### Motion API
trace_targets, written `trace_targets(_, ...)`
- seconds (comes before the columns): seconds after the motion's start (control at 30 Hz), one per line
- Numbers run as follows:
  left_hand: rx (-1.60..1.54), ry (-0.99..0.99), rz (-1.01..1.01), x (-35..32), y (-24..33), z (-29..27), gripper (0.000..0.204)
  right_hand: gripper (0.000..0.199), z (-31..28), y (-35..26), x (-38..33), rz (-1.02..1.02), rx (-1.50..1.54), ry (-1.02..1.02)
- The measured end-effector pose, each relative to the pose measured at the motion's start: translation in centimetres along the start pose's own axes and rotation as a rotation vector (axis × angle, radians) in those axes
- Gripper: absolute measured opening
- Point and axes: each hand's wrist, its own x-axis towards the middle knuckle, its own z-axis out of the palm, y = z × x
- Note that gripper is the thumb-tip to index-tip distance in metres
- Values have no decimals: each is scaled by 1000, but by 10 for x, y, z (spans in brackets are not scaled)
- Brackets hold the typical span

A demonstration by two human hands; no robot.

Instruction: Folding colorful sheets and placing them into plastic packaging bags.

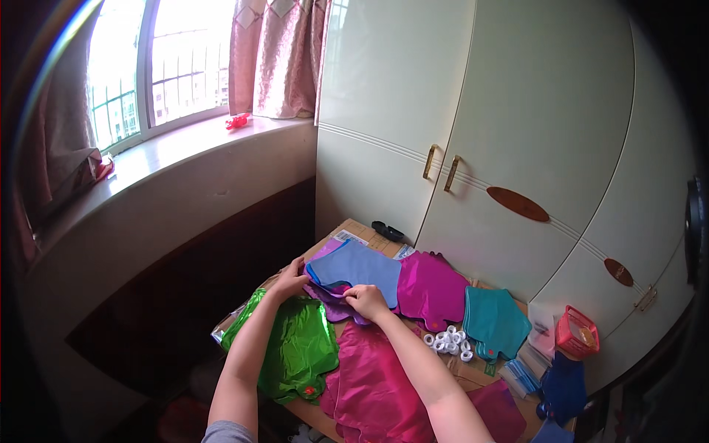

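Observation:
A stack of flat foil sheets, looking like uninflated foil balloons, lies at the far middle of the table, with a blue foil balloon (362,267) on top and purple foil balloons (336,308) below. My left hand (290,280) grips the stack's left edge, thumb toward the middle. With closed fingertips, my right hand (367,301) pinches the near edge of a purple layer, lifting it slightly. Shiny green foil balloons (295,347) lie under my left forearm. Pink foil balloons (373,380) lie between my forearms, partly hidden by the right one.
Magenta foil (432,290) and teal foil (496,321) piles lie to the right, near several small white rolls (448,342). Further right are blue-and-white packets (523,375), dark blue foil (563,387) and a red basket (577,332). A black object (387,231) lies by the wardrobe (517,111).

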Motion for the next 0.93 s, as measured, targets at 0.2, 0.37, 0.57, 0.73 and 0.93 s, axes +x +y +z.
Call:
trace_targets(0.2, 447, -29, -24, -17, 51, 14, 98, 20, -2, 9, -2, 162, 133, 24)
trace_targets(0.37, 516, 13, -6, -20, 50, 14, 95, 18, -2, 7, -1, 271, 251, 1)
trace_targets(0.57, 547, 173, 56, -9, 15, 18, 82, 12, 2, 6, 0, 264, 424, -5)
trace_targets(0.73, 717, 133, 483, -37, 63, 19, 47, 21, 2, 14, -3, 315, 319, 3)
trace_targets(0.93, 817, -144, 629, -46, 93, 27, 28, 26, -2, 9, -2, 323, 271, -10)
